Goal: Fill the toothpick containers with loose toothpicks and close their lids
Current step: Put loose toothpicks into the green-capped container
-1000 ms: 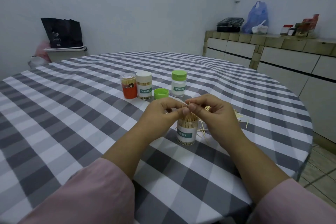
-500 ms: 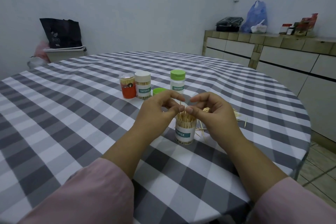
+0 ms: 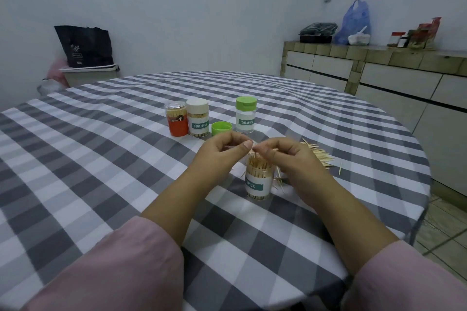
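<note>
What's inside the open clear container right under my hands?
The open clear toothpick container is packed nearly full of upright wooden toothpicks. Its white label hides the lower part, and the right hand covers part of the rim.

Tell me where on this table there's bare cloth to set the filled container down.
Bare cloth lies left of the orange container, across the far half of the table, and near the front edge between the forearms. It is crowded right of the open container, where loose toothpicks lie, and around the green lid.
</note>
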